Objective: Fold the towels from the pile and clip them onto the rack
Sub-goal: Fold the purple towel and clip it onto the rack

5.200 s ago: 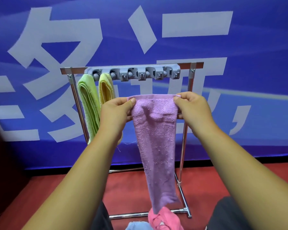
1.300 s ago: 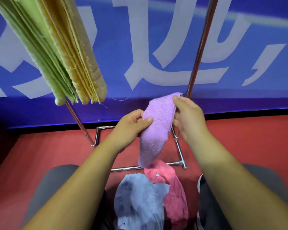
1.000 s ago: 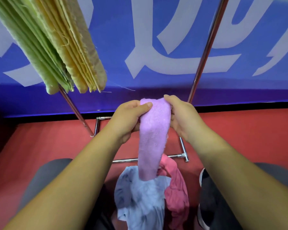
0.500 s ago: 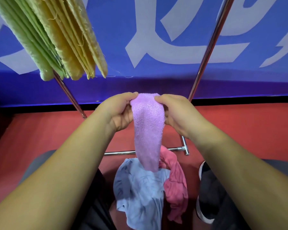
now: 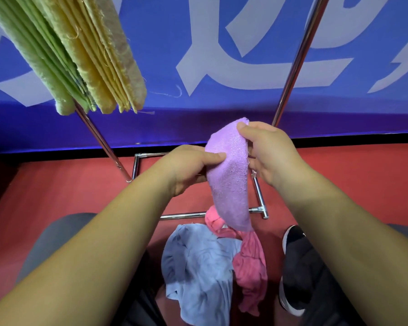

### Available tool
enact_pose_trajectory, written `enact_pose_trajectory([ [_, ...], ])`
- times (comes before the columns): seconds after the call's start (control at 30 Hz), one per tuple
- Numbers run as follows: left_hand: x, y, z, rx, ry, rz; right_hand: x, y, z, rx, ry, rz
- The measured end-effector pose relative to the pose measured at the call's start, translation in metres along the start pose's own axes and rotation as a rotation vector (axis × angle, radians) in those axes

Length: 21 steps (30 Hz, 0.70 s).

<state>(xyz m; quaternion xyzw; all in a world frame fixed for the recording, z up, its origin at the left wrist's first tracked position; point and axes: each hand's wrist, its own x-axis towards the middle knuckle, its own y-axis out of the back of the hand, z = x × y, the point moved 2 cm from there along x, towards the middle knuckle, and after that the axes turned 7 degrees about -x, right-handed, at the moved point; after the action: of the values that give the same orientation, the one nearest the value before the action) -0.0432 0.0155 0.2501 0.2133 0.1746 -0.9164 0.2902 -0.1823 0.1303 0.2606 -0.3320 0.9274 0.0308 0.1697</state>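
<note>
Purple towel (image 5: 229, 184), gripped by left hand (image 5: 186, 168) and right hand (image 5: 271, 156), overhangs pile (image 5: 205, 267).

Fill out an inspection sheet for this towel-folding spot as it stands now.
Surface: red floor, carrying the rack's base and the pile.
Job's things: purple towel held folded narrow above the pile; green towel and yellow towel hang folded side by side, upper left; blue towel and pink towel lie crumpled in the pile; rack shows uprights and base bars, its clips out of view.
Clutter: the person's black shoe beside the pile.
Grips: left hand pinches the purple towel's left edge; right hand holds its top.
Cables: nothing seen.
Surroundings: blue banner with white characters behind the rack.
</note>
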Motion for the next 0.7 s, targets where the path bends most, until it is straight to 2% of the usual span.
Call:
enact_pose_trajectory([
  [0.23,0.003,-0.017,0.004,0.021,-0.228,-0.068,0.006,0.011,-0.004,0.05,-0.036,0.063],
  [0.4,0.004,-0.014,0.009,0.085,-0.278,-0.006,0.001,0.008,-0.002,0.089,-0.086,-0.011],
  [0.7,0.003,-0.002,0.018,0.009,-0.296,0.026,-0.012,-0.004,-0.009,0.054,0.081,-0.202],
])
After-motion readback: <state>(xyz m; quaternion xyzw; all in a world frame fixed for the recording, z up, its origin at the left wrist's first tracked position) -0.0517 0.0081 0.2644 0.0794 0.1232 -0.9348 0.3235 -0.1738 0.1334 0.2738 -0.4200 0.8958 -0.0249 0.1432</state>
